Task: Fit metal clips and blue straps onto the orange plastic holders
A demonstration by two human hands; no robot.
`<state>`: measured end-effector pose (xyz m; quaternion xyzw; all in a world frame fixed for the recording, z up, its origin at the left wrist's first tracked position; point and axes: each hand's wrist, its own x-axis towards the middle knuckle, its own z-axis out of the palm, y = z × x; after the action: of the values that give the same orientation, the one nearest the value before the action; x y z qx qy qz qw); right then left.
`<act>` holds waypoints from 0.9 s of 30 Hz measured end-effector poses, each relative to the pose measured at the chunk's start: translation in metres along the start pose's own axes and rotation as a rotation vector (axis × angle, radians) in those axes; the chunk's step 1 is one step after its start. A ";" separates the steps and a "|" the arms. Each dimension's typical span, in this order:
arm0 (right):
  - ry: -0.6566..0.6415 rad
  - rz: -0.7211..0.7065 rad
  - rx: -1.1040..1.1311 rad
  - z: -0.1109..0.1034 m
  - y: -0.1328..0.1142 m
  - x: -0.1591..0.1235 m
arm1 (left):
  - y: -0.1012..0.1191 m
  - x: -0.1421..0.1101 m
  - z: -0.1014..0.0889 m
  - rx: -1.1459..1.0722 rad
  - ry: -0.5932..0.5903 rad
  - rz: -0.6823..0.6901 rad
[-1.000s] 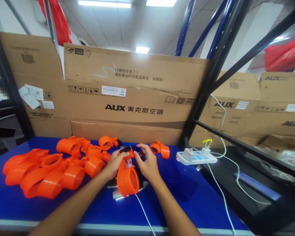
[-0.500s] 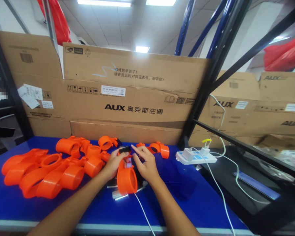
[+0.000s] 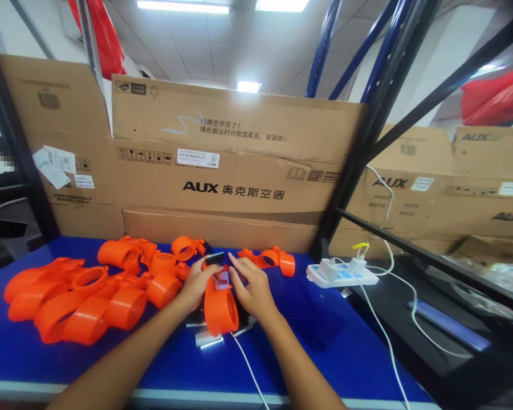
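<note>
My left hand (image 3: 198, 285) is closed round the upper part of an orange plastic tape dispenser (image 3: 220, 313), its open ring hanging towards me. A black toothed piece (image 3: 215, 258) sits at the dispenser's far end, by my left thumb. My right hand (image 3: 253, 285) is at the dispenser's right side, index finger and thumb stretched out with a gap between them. Whether the thumb touches the dispenser I cannot tell, and the other fingers are partly hidden. Beneath the hands lies a silvery metal piece (image 3: 209, 340) with a white cable running from near it.
Several similar orange dispensers (image 3: 88, 319) cover the left of the blue table (image 3: 162, 364); more orange ones (image 3: 285, 263) lie behind my right hand. A white power strip (image 3: 342, 274) with cables stands at the right edge. A large cardboard sheet (image 3: 231, 159) walls off the back.
The black toothed piece at the dispenser's end has tilted and now shows its teeth more plainly. My right fingers have shifted slightly; my left hand still holds the dispenser.
</note>
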<state>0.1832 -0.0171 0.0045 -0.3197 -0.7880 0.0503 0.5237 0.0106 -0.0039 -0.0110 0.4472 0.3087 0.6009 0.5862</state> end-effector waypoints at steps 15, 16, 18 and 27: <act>-0.005 0.042 0.093 0.002 -0.005 0.003 | 0.002 0.000 -0.001 -0.012 0.001 0.028; -0.004 0.042 0.085 0.002 -0.004 0.003 | 0.002 0.000 -0.001 -0.010 -0.002 0.028; -0.002 0.040 0.073 0.003 -0.003 0.002 | 0.002 0.000 -0.001 -0.009 -0.003 0.028; -0.101 0.014 -0.016 0.005 0.004 -0.003 | 0.001 0.001 -0.002 0.001 0.022 0.042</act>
<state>0.1812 -0.0142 -0.0017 -0.3265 -0.8117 0.0639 0.4801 0.0085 -0.0031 -0.0113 0.4473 0.3058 0.6177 0.5700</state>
